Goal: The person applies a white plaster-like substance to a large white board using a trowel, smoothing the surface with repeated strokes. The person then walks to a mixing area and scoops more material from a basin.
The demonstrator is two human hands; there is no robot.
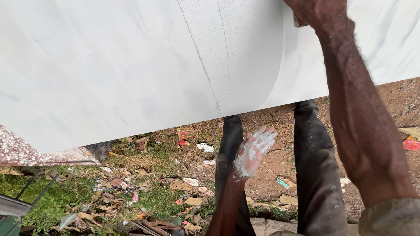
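Head view, outdoors. A large white panel fills the upper part of the frame, tilted, its lower edge running from lower left up to the right. Its coat is smooth on the left; a rougher stippled band with curved ridge lines crosses the middle. A speckled, unpainted corner shows at the far left under the panel.

Below it lies open ground: green grass at left, bare reddish dirt at right. Dry leaves, paper scraps and small red and white wrappers lie scattered across both. A dark metal frame juts in at the bottom left. No containers are in view.

The person's legs in dark, paint-flecked trousers stand on the dirt.

The right hand is up at the top edge, pressed to the panel and closed over a small flat tool, mostly hidden. The left hand hangs free below the panel, fingers spread, palm smeared with white paste, holding nothing.
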